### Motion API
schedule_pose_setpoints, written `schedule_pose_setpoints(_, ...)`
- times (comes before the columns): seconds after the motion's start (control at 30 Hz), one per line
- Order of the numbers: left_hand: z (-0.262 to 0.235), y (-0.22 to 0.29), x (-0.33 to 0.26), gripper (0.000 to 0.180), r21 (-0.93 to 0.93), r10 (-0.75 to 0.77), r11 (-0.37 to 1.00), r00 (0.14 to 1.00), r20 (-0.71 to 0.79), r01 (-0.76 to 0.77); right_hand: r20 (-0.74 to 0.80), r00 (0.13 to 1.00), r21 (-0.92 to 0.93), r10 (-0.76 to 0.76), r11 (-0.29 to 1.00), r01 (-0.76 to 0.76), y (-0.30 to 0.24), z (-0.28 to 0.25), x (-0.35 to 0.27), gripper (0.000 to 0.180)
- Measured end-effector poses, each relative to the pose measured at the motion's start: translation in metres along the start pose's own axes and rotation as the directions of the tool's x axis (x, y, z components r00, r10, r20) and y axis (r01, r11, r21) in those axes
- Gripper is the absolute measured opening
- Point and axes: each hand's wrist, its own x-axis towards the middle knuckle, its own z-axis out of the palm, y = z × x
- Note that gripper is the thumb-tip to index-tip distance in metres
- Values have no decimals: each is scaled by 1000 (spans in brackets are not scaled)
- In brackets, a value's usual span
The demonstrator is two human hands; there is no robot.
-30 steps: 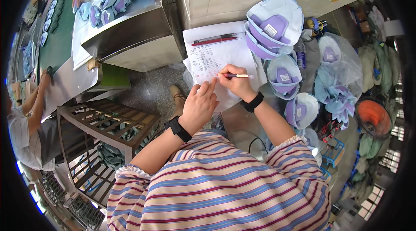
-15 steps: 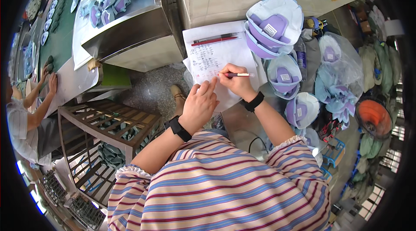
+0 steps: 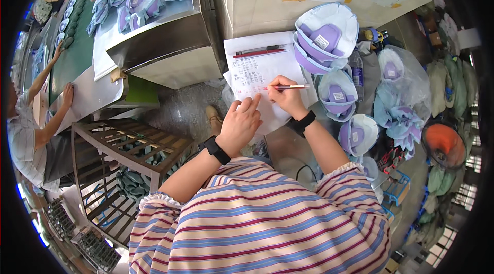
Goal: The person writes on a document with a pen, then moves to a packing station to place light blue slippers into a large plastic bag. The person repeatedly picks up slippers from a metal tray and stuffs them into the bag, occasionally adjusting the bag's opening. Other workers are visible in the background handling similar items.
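Sheets of white paper [image 3: 278, 65], covered with blue and red handwriting, lie in front of me. In my right hand [image 3: 288, 100] is a pen [image 3: 292, 87], its tip at a row of red marks on the sheet. My left hand [image 3: 241, 124] rests on the lower left of the paper with the fingers stretched out, the fingertips just under that row. Across the top of the sheet lie a red pen [image 3: 257, 53] and a dark pen [image 3: 263, 48]. Stacked light-blue and purple padded fabric pieces [image 3: 320, 42] stand right beside the paper.
More nested pieces [image 3: 337, 94] and a plastic bottle [image 3: 358, 71] stand to the right. A slatted rack [image 3: 131, 143] is at left. Beyond it a co-worker [image 3: 31, 145] reaches over a green conveyor belt [image 3: 74, 60]. A metal table [image 3: 154, 34] holds similar pieces; a fan [image 3: 445, 143] stands far right.
The whole view has shifted slightly. My right hand and pen have moved a little to the right along the red row. A co-worker's hand has moved left off the pieces on the metal table.
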Motion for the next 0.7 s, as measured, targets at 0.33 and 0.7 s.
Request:
schedule_pose_setpoints(0.33,-34,-11,-11,15,-505,-305,848,929,-212,163,174,977,134,-122,986,100,-60,6,-20,19)
schedule_pose_setpoints(0.7,-48,7,-20,15,-541,-303,832,919,-253,125,261,943,30,-208,978,208,-77,14,-38,18)
